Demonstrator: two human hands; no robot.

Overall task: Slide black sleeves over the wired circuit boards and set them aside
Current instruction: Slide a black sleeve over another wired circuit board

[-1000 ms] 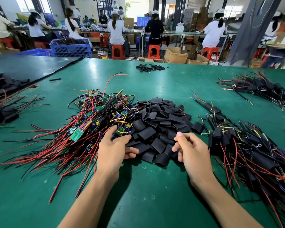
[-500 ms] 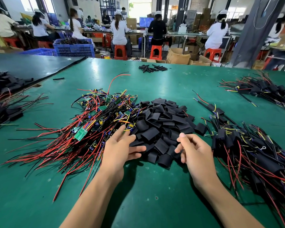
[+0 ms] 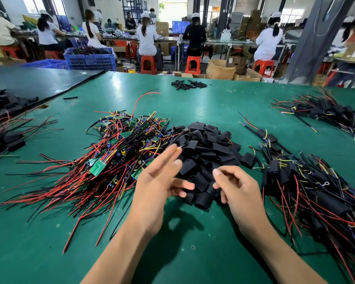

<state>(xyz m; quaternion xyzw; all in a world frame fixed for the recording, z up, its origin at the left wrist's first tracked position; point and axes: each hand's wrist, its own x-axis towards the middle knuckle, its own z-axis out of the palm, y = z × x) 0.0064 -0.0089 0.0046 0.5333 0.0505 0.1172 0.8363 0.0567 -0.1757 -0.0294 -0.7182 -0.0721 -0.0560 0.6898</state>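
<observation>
Left hand [image 3: 160, 181] is stretched flat with nothing in it, nearer the wired boards [image 3: 115, 152] heaped just to its left; right hand [image 3: 240, 189] is loosely curled and empty, over the near edge of the black sleeves [image 3: 205, 144] piled dead ahead on the surface [image 3: 213, 99]; I'd say each takes its own.

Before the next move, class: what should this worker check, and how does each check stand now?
1. Black sleeves in reach: ok, heaped before both hands.
2. Bare wired boards available: ok, piled at left.
3. Left hand holds a board: not ok, fingers straight, empty.
4. Right hand holds a sleeve: not ok, loosely curled, empty.
5. Finished pile for setting aside: ok, at right.
</observation>
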